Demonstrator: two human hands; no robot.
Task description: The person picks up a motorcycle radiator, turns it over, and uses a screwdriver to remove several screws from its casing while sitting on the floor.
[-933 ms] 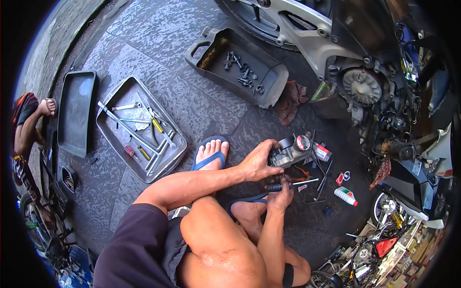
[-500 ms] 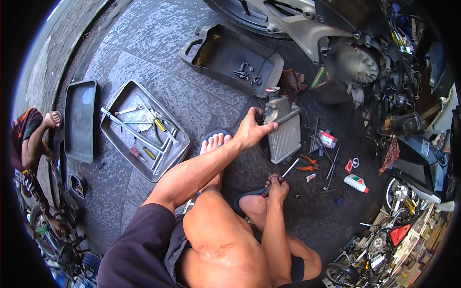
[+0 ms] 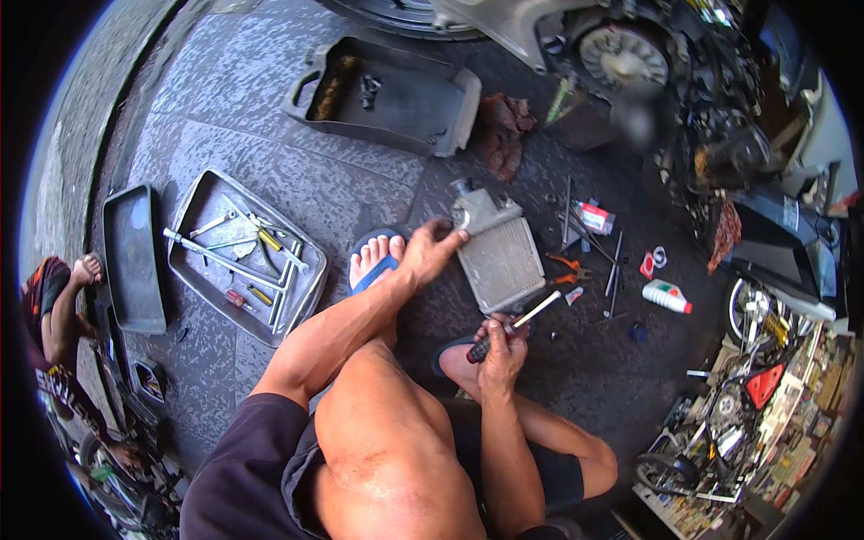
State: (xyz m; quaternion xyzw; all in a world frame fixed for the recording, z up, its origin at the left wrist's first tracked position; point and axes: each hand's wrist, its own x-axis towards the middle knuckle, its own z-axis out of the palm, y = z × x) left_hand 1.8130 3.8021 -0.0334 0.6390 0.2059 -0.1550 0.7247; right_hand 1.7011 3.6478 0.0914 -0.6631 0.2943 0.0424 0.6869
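A small finned radiator (image 3: pixel 504 261) with a metal top tank stands in front of me, tilted. My left hand (image 3: pixel 435 252) grips its upper left edge, the thumb pressed on the near face and the other fingers behind. My right hand (image 3: pixel 500 355) is closed round the dark handle of a screwdriver (image 3: pixel 538 309), whose pale shaft points up and to the right. The right fingertips lie at the radiator's bottom edge; whether they bear its weight I cannot tell. Just right of the radiator, orange-handled pliers (image 3: pixel 571 270) lie on the floor.
To the left are a tool tray (image 3: pixel 317 297) and a dark tray (image 3: pixel 162 310). A black plastic housing (image 3: pixel 405 126) holding bolts lies ahead, beside a reddish rag (image 3: pixel 506 135). A partly dismantled motorcycle (image 3: pixel 621 58) stands far right; a white bottle (image 3: pixel 666 295) lies nearer. Another person (image 3: pixel 58 315) sits far left.
The radiator has come nearer and leans differently, with my left hand still on it. My right hand has risen to its bottom edge, bringing the screwdriver. The whole view has shifted.
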